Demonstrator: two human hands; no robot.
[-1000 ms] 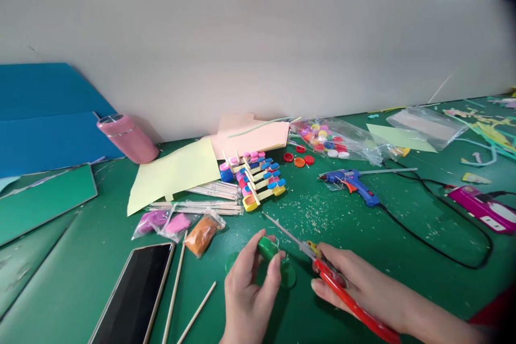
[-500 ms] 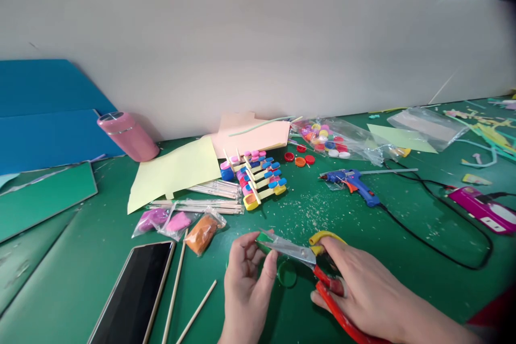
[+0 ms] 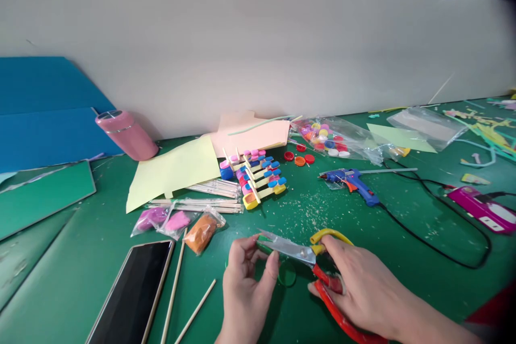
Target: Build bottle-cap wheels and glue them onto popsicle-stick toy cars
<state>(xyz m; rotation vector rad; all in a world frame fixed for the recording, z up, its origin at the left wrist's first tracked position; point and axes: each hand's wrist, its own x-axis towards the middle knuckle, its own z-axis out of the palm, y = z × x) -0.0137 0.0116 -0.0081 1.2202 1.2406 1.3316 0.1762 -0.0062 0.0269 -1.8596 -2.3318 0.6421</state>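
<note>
My right hand point(image 3: 357, 279) grips a pair of scissors point(image 3: 296, 250) with red and yellow handles, fingers through the loops. The blades point left and stand slightly apart. Between the thumb and fingers of my left hand point(image 3: 250, 285) is a small green piece point(image 3: 264, 244), partly hidden by the blades that lie across it. Its exact shape is hard to make out. On the table just below the blades lies a green round cap point(image 3: 287, 274), close to my left thumb.
Behind my hands stands a structure of sticks and coloured caps point(image 3: 262, 177). A glue gun point(image 3: 352, 180) with a trailing cord lies to the right. A phone point(image 3: 133, 290), wooden sticks point(image 3: 195, 312) and bagged clay point(image 3: 203, 231) are on the left. A pink bottle point(image 3: 127, 134) stands farther back.
The scissor blades have shifted slightly over the green piece, and less of it shows. Both hands stay in nearly the same place.
</note>
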